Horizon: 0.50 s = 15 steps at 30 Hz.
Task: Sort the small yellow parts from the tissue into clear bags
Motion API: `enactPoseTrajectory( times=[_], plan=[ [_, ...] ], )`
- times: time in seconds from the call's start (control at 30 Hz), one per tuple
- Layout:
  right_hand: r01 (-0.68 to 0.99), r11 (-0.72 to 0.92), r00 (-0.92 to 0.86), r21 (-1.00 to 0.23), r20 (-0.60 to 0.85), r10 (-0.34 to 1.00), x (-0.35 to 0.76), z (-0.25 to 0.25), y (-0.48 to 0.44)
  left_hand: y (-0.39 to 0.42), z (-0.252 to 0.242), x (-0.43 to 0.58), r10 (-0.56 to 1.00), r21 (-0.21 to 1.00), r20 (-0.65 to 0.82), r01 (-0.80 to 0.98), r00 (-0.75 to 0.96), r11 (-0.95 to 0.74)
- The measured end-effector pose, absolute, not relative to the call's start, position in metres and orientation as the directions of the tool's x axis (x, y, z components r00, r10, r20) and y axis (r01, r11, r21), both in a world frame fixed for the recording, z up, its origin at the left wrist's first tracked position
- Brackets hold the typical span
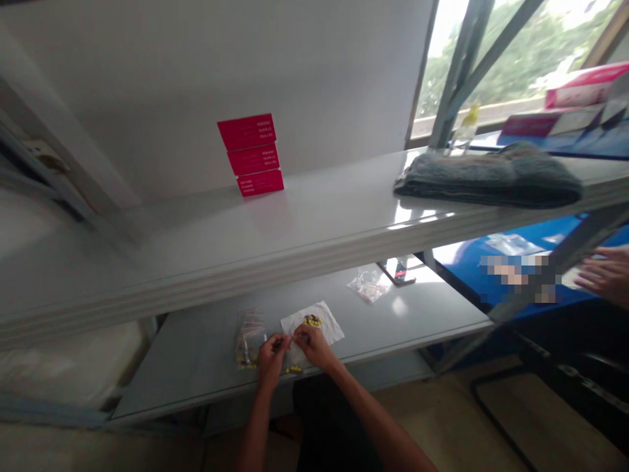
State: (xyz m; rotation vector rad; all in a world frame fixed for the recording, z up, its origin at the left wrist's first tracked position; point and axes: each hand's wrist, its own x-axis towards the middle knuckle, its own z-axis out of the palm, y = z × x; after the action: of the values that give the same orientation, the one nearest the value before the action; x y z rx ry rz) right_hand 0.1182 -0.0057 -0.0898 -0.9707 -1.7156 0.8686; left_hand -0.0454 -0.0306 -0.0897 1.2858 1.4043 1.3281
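My left hand (272, 353) and my right hand (313, 344) are close together over the lower grey shelf, fingers pinched. Between them they grip the top of a small clear plastic bag (296, 357), which hangs down with a few yellow and dark small pieces at its bottom. Just beyond my right hand lies a white sheet (330, 320) with a little pile of yellow and dark pieces (313, 320), too small to name. Left of my left hand, several clear bags (249, 337) overlap in a stack, with yellow pieces showing inside.
Clear plastic bags (368, 286) and a phone (403, 275) lie farther back. An upper shelf (196, 239) overhangs, carrying red boxes (255, 157) and a folded grey cloth (491, 177). At right, another person's hand (602, 272) is over a blue table (472, 269).
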Motion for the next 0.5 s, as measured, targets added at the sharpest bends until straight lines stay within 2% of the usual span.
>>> enactPoseTrajectory(
  times=[0.17, 0.37, 0.5],
  plan=[
    [0.215, 0.421, -0.226, -0.881, 0.375, 0.899, 0.1189, -0.0891, -0.0071, -0.0339, -0.0824, -0.0399, 0.985, 0.984, 0.116, 0.152, -0.127, -0.096],
    [0.221, 0.430, -0.230, -0.875, 0.381, 0.895, 0.1224, -0.0846, -0.0100, -0.0350, -0.0852, -0.0387, 0.964, 0.980, 0.164, 0.143, -0.212, -0.135],
    [0.205, 0.489, -0.255, -0.848, 0.436, 0.863, 0.1250, -0.0822, -0.0113, -0.0351, -0.0868, -0.0392, 0.976, 0.978, 0.174, 0.143, -0.130, -0.155]
  ],
)
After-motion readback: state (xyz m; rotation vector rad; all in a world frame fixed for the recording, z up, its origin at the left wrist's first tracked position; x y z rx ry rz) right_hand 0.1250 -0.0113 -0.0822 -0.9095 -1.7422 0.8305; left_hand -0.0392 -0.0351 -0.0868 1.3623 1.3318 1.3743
